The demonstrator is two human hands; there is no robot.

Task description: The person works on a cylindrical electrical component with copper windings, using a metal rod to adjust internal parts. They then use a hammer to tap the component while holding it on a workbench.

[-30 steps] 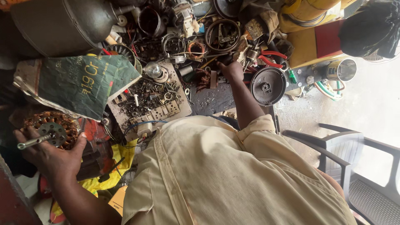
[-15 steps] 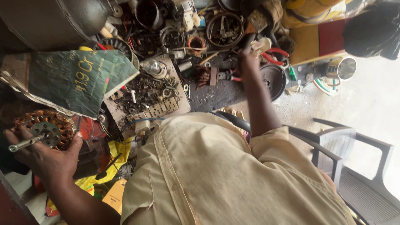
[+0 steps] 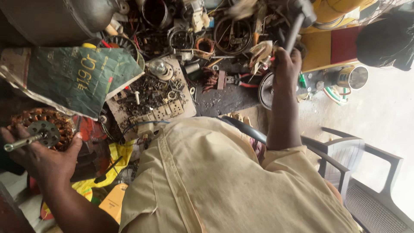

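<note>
My left hand (image 3: 43, 162) at the lower left holds a fan motor (image 3: 45, 127) with copper windings, a round metal plate and a steel shaft pointing left. My right hand (image 3: 286, 67) is raised over the cluttered workbench, shut around the handle of a hammer (image 3: 297, 21). The hammer's dark head is up at the top edge. Below that hand lie a round grey disc (image 3: 265, 90) and red-handled pliers (image 3: 241, 82). My beige shirt fills the lower middle of the view.
A flat tray of screws and small parts (image 3: 151, 97) sits mid-bench beside a folded green sheet (image 3: 73, 77). A large metal pot (image 3: 56, 17) stands top left. Coils and rings crowd the back. A steel cup (image 3: 351, 77) and grey plastic chair (image 3: 366, 172) are right.
My right hand has risen off the bench and swung right, now lifting a hammer. My left hand still holds the motor in about the same place.
</note>
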